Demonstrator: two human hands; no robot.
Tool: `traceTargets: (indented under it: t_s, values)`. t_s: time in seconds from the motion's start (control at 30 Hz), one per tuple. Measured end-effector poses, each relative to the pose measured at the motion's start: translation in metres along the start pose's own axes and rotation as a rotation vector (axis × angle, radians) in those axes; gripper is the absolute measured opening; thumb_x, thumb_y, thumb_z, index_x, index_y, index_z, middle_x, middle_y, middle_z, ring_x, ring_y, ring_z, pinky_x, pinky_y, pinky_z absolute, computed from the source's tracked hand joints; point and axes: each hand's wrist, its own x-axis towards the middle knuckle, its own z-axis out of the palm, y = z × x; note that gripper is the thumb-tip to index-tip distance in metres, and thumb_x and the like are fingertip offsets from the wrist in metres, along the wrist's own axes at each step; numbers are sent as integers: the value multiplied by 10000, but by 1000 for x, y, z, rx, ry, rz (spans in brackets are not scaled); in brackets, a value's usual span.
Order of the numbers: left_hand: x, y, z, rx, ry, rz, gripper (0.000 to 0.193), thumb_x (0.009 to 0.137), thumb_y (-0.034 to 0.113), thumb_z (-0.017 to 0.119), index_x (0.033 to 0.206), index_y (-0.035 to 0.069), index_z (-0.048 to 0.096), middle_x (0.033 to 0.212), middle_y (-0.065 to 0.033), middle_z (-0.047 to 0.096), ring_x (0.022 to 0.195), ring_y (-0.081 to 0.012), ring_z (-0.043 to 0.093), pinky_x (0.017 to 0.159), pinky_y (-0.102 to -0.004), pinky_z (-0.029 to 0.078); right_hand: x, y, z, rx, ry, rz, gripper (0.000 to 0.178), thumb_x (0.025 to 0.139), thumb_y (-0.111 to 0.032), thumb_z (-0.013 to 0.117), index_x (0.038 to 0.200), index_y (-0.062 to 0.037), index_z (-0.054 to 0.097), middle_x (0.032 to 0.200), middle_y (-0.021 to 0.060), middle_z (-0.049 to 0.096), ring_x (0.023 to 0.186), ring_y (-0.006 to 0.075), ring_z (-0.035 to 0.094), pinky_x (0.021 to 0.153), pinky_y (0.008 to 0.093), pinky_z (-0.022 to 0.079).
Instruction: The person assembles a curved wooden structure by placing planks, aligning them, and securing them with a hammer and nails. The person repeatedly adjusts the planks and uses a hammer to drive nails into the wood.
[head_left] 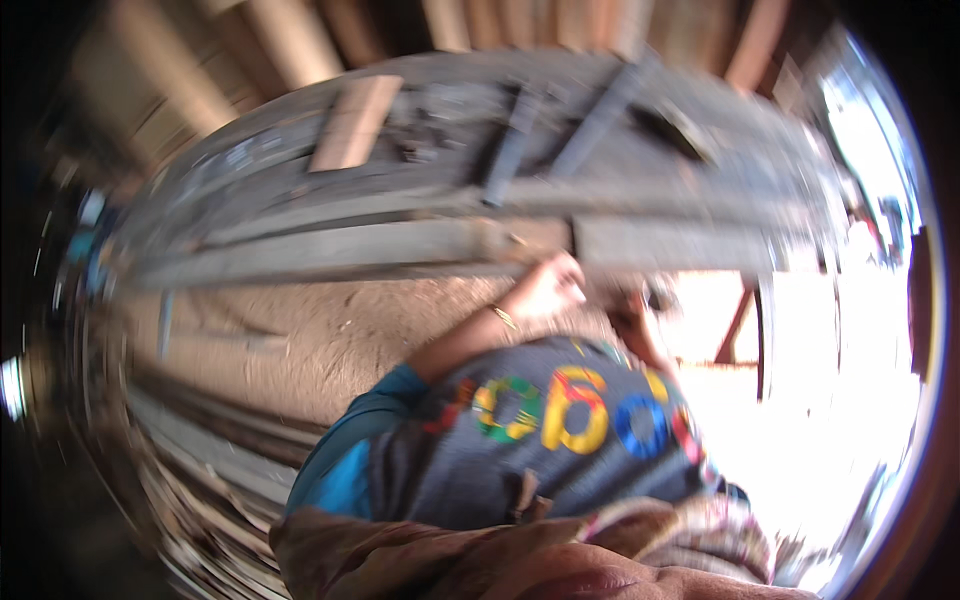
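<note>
My left hand (548, 288), with a gold-coloured bangle at the wrist, is at the front edge of a long grey wooden workbench (350, 250). Its fingers curl inward, and I cannot make out what is in them. Just beyond it, a brown wooden piece (543, 236) lies at the bench edge beside a dark gap. To the right and a little lower is my right hand (643, 325), smeared by motion and partly in shadow. A small dark roundish thing (660, 298) shows next to its fingers; whether the hand grips it is unclear.
On the bench lie a pale wooden board (357, 122), two long grey bars (512, 145) (598, 120), and a dark tool-like thing (685, 133). Planks lean behind. Long timber strips (215, 445) are stacked at lower left, beside brown earthen ground (350, 330). Bright light washes out the right.
</note>
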Motion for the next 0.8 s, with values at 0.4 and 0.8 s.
traceTargets:
  t_s: [0.4, 0.8]
  values:
    - [22, -1, -44, 1012, 58, 191, 471, 772, 265, 725, 1157, 47, 563, 1289, -187, 453, 1207, -370, 431, 1024, -456, 354, -67, 227, 41, 1192, 751, 1123, 116, 904, -38, 512, 821, -6, 586, 641, 109, 586, 483, 228, 574, 426, 334, 495]
    - [30, -2, -18, 1467, 35, 216, 625, 765, 463, 680, 1239, 94, 509, 1369, -139, 420, 1280, -334, 397, 1077, -513, 303, -39, 264, -26, 1096, 833, 1115, 446, 831, -236, 703, 1169, 9, 546, 1123, 188, 561, 1077, 387, 564, 760, 551, 535]
